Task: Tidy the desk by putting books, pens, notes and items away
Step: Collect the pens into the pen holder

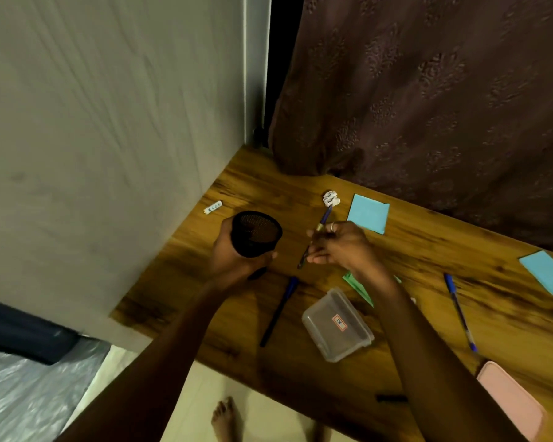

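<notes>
Desk-tidying, pens stage, places given from the cup. Black mesh pen cup (256, 232): held by the left hand (237, 255), fingers and thumb curled round its lower wall, open mouth tipped up and toward the other hand; whether its base touches the wooden desk (396, 260) cannot be told. Blue pen with gold band (317, 236): pinched between curled thumb and fingers of the right hand (344, 245), just right of the cup's rim and apart from it. Its long axis is slanted, the far end pointing away beyond the cup and the near tip down toward the person. Judgement: the pen likely goes into the cup next, so its lower tip must travel left over the mouth; the right hand has it. Loose items remaining are a crumpled paper ball (331, 198) and light-blue note (368, 217) beyond and right of the cup, a dark pen (278, 311) on the near side, and a clear lidded box (337, 323) near-right. A second blue pen (460, 314) and second light-blue note (546, 272) lie far right.
</notes>
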